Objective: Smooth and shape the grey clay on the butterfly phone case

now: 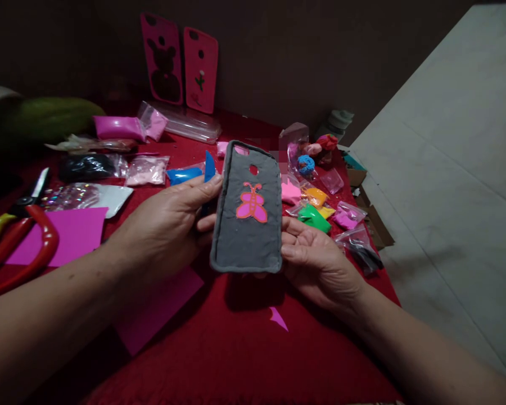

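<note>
A dark grey phone case (244,247), its surface looking like clay, is held up above the red cloth between my two hands. On its back is a pink butterfly (253,205) with an orange outline, below a round camera-side hole. My left hand (181,211) grips the case's left edge, thumb in front. A blue blade-shaped tool (209,166) also sticks up by that thumb; whether the fingers pinch it I cannot tell. My right hand (316,259) holds the lower right edge, its fingers partly hidden behind the case. Under it lies a small pink paper scrap (279,318).
Two pink phone cases (201,84) lean on the wall. Red-handled scissors (46,233) lie on pink paper (82,228) at left. Bags of coloured clay surround the case, including a green one (314,218). A clear plastic case (194,125) lies behind; tiled floor (455,185) is at right.
</note>
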{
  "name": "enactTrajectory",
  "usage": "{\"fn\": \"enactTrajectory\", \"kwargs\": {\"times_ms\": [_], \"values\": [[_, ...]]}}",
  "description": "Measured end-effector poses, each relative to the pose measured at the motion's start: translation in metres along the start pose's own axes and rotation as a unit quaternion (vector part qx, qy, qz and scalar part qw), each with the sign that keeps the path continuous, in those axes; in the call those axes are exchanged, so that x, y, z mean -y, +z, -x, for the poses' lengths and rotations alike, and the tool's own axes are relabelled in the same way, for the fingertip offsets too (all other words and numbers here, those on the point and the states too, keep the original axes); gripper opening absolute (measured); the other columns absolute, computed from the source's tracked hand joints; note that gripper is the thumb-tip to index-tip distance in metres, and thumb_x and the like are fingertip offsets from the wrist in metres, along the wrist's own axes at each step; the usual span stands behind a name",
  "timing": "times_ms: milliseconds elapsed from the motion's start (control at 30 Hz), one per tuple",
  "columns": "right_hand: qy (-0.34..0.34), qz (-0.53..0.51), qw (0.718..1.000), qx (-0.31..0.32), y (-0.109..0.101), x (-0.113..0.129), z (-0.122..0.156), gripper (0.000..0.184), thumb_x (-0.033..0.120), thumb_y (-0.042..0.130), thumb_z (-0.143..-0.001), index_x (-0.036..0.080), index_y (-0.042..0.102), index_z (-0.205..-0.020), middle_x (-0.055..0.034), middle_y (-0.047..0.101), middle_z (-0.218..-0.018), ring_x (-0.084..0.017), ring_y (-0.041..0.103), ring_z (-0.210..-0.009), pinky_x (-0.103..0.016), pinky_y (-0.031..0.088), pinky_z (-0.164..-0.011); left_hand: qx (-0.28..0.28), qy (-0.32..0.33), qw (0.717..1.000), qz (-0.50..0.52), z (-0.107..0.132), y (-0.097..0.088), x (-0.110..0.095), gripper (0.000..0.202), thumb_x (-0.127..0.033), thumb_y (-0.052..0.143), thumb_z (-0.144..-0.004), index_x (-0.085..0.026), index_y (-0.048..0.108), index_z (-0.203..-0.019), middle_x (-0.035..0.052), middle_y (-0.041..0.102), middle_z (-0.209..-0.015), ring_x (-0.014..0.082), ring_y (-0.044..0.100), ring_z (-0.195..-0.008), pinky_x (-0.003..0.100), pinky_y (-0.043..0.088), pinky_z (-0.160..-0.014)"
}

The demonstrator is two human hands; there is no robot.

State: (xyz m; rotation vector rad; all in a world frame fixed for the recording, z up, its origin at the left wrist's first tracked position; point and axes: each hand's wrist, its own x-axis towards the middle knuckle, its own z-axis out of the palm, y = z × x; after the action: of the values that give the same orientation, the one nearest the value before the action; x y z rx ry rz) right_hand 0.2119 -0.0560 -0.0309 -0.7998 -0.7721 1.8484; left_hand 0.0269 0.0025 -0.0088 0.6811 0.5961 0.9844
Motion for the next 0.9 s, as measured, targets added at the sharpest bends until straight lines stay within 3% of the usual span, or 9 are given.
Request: {"fn": "enactTrajectory", "kwargs": {"times_ms": [133, 233, 300, 467, 600, 667, 833, 900], "values": [[-0.01, -0.008, 1.0, 0.001, -0.0007, 0.0, -0.0003, 0.036, 0.008, 0.066, -0.074, 0.015, 0.061, -0.109, -0.0066, 0.072, -0.102, -0.013, 0.069, -0.086, -0.026, 0.055, -0.082, 0.002, -0.008, 1.0, -0.028, -0.0003, 0.0019, -0.0004, 0.02, -0.02, 0.045, -0.096, -0.017, 0.054, -0.079, -0.0077, 0.035, -0.049, 0.0063, 0.016, -0.04, 0.016, 0.024, -0.038], [-0.004, -0.04, 0.999, -0.001, 0.0004, 0.0024, -0.0006, 0.033, 0.013, 0.071, -0.07, 0.015, 0.063, -0.103, -0.0004, 0.069, -0.079, -0.009, 0.064, -0.069, -0.022, 0.054, -0.075, 0.006, -0.005, 0.999, -0.038, 0.0001, 0.002, -0.0009, 0.021, -0.021, 0.043, -0.097, -0.018, 0.053, -0.079, -0.0077, 0.034, -0.05, 0.0073, 0.015, -0.04, 0.016, 0.023, -0.038], [0.0, -0.048, 0.999, -0.007, 0.0012, 0.0036, -0.0007, 0.032, 0.014, 0.072, -0.068, 0.016, 0.064, -0.1, 0.0014, 0.065, -0.075, -0.008, 0.061, -0.066, -0.022, 0.054, -0.073, 0.011, -0.008, 0.999, -0.042, 0.0007, 0.0017, -0.0014, 0.02, -0.019, 0.042, -0.097, -0.018, 0.053, -0.08, -0.0075, 0.035, -0.051, 0.0072, 0.015, -0.041, 0.016, 0.023, -0.04], [0.013, -0.028, 0.999, -0.023, 0.0001, 0.0015, -0.0011, 0.021, 0.018, 0.068, -0.076, 0.018, 0.066, -0.097, -0.0028, 0.068, -0.09, -0.01, 0.063, -0.074, -0.025, 0.053, -0.076, 0.032, -0.022, 0.997, -0.073, 0.0024, 0.0027, -0.0026, 0.019, -0.021, 0.041, -0.096, -0.018, 0.051, -0.08, -0.0076, 0.031, -0.049, 0.007, 0.016, -0.043, 0.015, 0.025, -0.042], [0.018, -0.029, 0.999, -0.018, -0.0003, -0.0017, -0.0009, 0.022, 0.02, 0.069, -0.077, 0.017, 0.066, -0.098, -0.0032, 0.07, -0.086, -0.012, 0.065, -0.07, -0.028, 0.056, -0.071, 0.009, -0.036, 0.996, -0.086, 0.0029, 0.0044, -0.0041, 0.02, -0.019, 0.04, -0.095, -0.017, 0.053, -0.08, -0.0079, 0.029, -0.048, 0.006, 0.017, -0.042, 0.014, 0.03, -0.042], [0.028, -0.036, 0.999, -0.002, 0.0007, -0.0021, -0.0005, 0.025, 0.02, 0.07, -0.076, 0.017, 0.065, -0.1, -0.0038, 0.072, -0.087, -0.014, 0.067, -0.069, -0.031, 0.058, -0.067, 0.0, -0.048, 0.996, -0.081, 0.0029, 0.0044, -0.0046, 0.02, -0.019, 0.041, -0.095, -0.016, 0.055, -0.081, -0.0076, 0.03, -0.048, 0.0054, 0.021, -0.041, 0.014, 0.033, -0.042], [0.053, -0.029, 0.997, 0.052, 0.0033, -0.0002, 0.0009, 0.032, 0.023, 0.069, -0.08, 0.017, 0.06, -0.109, -0.0125, 0.067, -0.119, -0.023, 0.069, -0.094, -0.036, 0.06, -0.068, -0.006, -0.036, 0.997, -0.075, 0.0012, 0.0039, -0.0044, 0.019, -0.017, 0.044, -0.094, -0.014, 0.059, -0.083, -0.0076, 0.034, -0.046, 0.0049, 0.029, -0.038, 0.014, 0.037, -0.04], [0.063, -0.016, 0.996, 0.063, 0.0037, 0.0004, 0.0012, 0.03, 0.023, 0.066, -0.083, 0.015, 0.058, -0.111, -0.0145, 0.066, -0.118, -0.022, 0.071, -0.088, -0.035, 0.06, -0.065, -0.007, -0.018, 0.997, -0.073, 0.0004, 0.004, -0.0048, 0.02, -0.016, 0.045, -0.094, -0.012, 0.061, -0.082, -0.0074, 0.036, -0.044, 0.0051, 0.03, -0.036, 0.015, 0.038, -0.04]]}}
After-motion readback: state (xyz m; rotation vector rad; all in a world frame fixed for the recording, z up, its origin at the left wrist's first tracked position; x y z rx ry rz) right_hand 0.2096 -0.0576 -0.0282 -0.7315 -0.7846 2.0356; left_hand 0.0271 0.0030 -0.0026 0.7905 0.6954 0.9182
